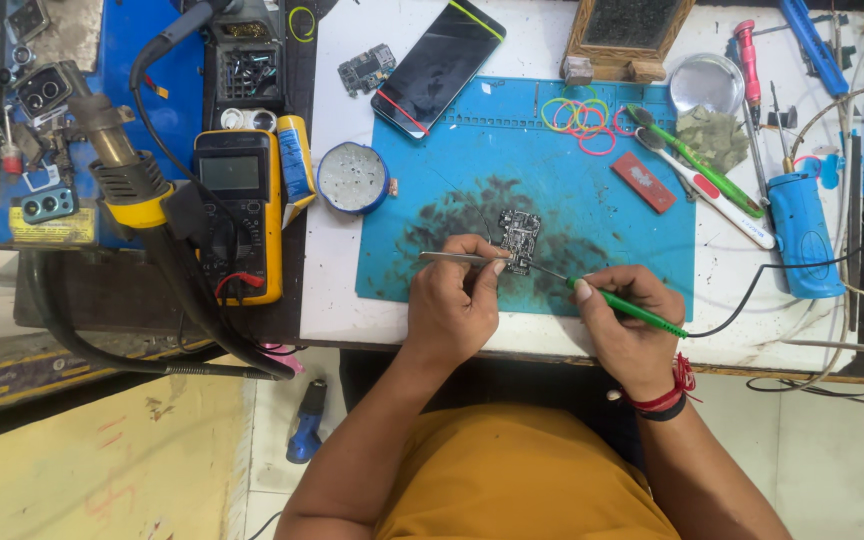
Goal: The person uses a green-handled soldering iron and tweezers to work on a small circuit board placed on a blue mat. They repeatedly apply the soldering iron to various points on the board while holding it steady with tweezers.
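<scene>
A small black circuit board [519, 238] lies on the stained blue work mat [592, 190]. My left hand [455, 305] pinches metal tweezers [452, 258] whose tips reach the board's lower left edge. My right hand [628, 322] grips a green-handled soldering iron [620, 305]; its thin tip points left and touches the board's lower right corner. A black cable runs from the iron off to the right.
A dark phone [439, 66] and another small board [366, 68] lie at the back. A round tin [352, 178], yellow multimeter [240, 210] and hot-air gun [117, 160] sit left. Rubber bands [580, 115], a red block [643, 182], brushes, screwdrivers and a blue tool [802, 232] lie right.
</scene>
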